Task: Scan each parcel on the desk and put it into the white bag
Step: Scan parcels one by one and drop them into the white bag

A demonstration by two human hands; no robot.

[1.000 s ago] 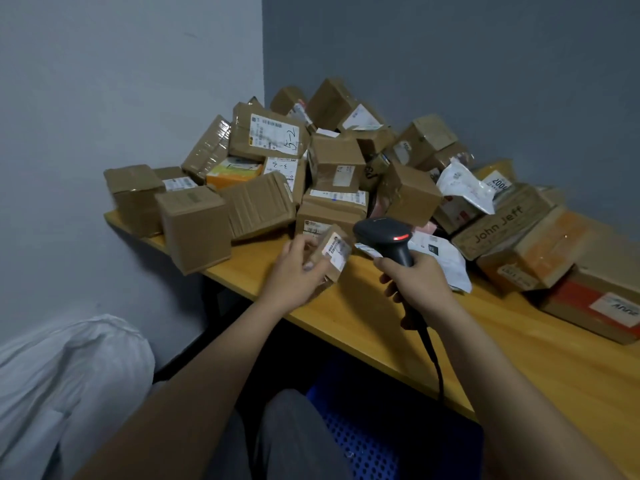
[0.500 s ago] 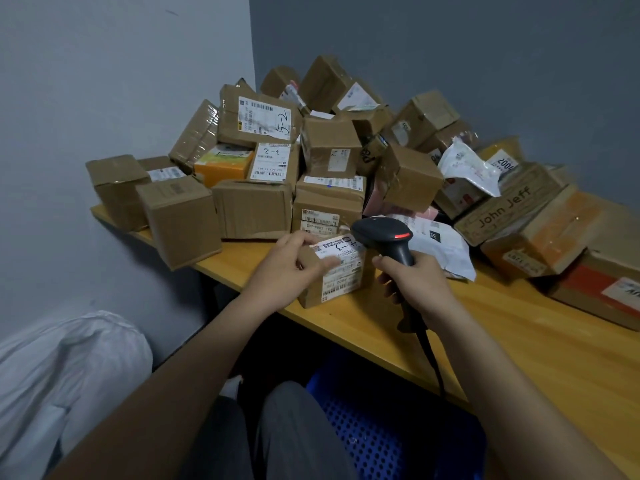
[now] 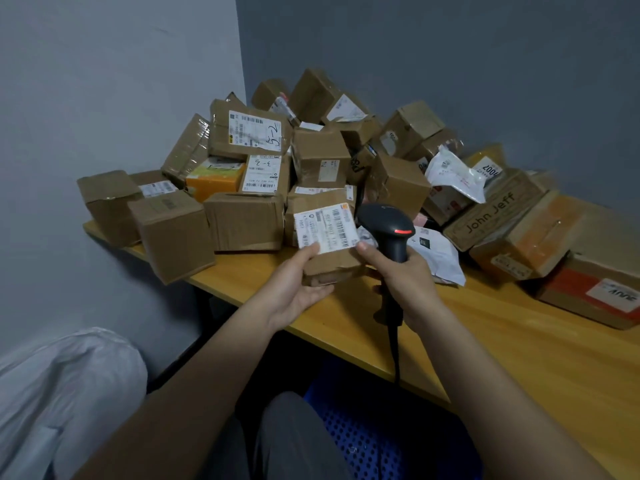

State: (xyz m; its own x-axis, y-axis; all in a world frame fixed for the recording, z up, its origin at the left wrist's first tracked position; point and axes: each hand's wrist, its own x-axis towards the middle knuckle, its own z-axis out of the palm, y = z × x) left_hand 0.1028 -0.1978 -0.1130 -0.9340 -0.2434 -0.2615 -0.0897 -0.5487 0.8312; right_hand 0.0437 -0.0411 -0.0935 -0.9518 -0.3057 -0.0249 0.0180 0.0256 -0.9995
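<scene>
At the near edge of the desk, we hold a small brown parcel lifted in front of the heap, its white shipping label tilted up toward us. Our left hand supports the parcel from below and from the left, fingers curled under it and the thumb pressed on the lower corner of the label. Our right hand is wrapped round the handle of the black scanner, whose red indicator is lit; its thumb reaches across to touch the label's right edge. The scanner head sits just beside the label and appears to face away from it, so the step in hand, in our judgement, is aiming. To do it well, we should draw the scanner back, turn its window onto the barcode strip, keep both thumbs off the bars, and hold the label flat and steady. The remaining parcels lie stacked against the wall. The white bag waits low on our left, below the desk, well apart from the parcel.
</scene>
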